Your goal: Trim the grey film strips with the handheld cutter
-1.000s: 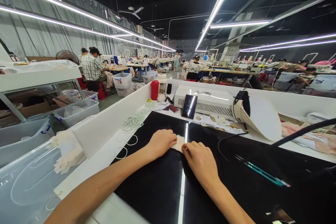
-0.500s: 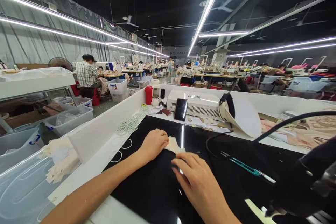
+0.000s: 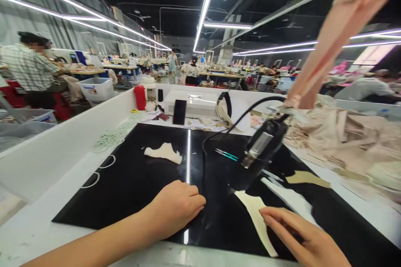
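Observation:
My left hand (image 3: 175, 208) rests on the glossy black mat (image 3: 131, 183) near the front edge, its fingers curled under with nothing visible in them. My right hand (image 3: 300, 238) lies at the lower right, fingers stretched out flat over a cream fabric strip (image 3: 258, 221). A small cream fabric piece (image 3: 163, 152) lies alone further back on the mat. A black corded hand tool (image 3: 260, 150) hangs above the mat, tip pointing down between my hands.
Teal snips (image 3: 226, 155) lie on the mat. Behind stand a white machine box (image 3: 194, 104), a phone (image 3: 179, 112), a red bottle (image 3: 140, 96) and a visor (image 3: 225, 110). Elastic loops (image 3: 109, 137) lie left. Beige fabric (image 3: 347, 133) piles right. People sew at far tables.
Both hands have left the small cream piece and drawn back toward the front edge. My right hand moved right onto a fabric strip. The view swung right, bringing the tool and fabric pile in.

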`<state>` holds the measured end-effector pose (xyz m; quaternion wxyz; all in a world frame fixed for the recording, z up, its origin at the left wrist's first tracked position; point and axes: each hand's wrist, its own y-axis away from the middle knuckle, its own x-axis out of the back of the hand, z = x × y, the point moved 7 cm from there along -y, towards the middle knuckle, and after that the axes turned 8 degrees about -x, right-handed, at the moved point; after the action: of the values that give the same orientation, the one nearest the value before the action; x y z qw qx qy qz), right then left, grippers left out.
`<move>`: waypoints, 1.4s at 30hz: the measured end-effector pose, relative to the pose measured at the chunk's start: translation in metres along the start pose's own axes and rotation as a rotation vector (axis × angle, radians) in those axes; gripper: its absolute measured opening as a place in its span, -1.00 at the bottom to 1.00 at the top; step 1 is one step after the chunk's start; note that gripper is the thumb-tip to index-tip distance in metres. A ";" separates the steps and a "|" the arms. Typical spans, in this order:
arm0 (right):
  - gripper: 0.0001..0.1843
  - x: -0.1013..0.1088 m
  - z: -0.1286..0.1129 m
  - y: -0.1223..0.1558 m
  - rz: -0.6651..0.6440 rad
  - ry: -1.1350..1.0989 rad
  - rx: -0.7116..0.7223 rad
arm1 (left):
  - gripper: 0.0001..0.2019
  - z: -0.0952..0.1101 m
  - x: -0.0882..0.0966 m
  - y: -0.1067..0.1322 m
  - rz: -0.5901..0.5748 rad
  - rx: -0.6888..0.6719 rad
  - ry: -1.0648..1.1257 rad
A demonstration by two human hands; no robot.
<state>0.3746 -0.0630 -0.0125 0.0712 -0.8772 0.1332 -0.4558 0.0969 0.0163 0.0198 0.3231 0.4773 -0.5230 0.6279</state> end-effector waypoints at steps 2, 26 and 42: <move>-0.71 0.009 0.013 0.004 -0.022 0.017 -0.100 | -0.84 0.021 -0.007 -0.009 0.001 -0.064 0.039; -0.70 -0.003 -0.025 0.011 -0.125 -0.258 -0.282 | -0.55 0.070 -0.053 -0.058 -0.292 -0.081 0.058; -0.43 0.020 0.012 -0.052 0.274 -0.898 -0.514 | -0.56 0.070 -0.083 -0.068 -0.062 -0.099 0.053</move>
<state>0.4043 -0.0189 0.0093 -0.0370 -0.9496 0.3102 0.0250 0.2052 -0.0272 -0.0348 0.3792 0.4600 -0.5295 0.6035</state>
